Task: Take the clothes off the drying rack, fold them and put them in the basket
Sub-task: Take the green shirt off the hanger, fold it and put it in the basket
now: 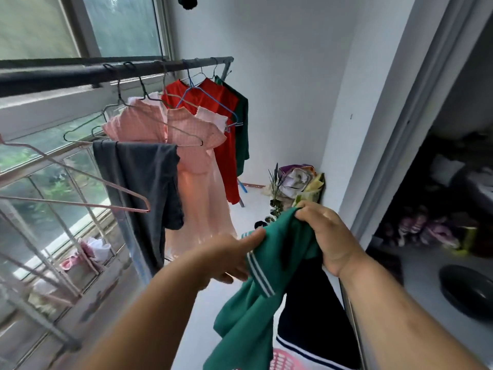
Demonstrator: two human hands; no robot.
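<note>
The right hand (329, 237) is curled tight round the bunched top of the green garment (256, 311), and the left hand (229, 259) pinches its striped edge. A dark navy piece (312, 311) seems to hang from the same right fist, over the pink basket (282, 360). With 2 items in 1 grip, I'd expect the navy one to slip free unfolded. Other clothes hang on the rack (114, 73).

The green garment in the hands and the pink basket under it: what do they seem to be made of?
The green garment looks like a soft, matte knit fabric, perhaps sportswear: it hangs limply and has white striped trim. The pink basket looks like moulded plastic, judging by its perforated wall.
</note>
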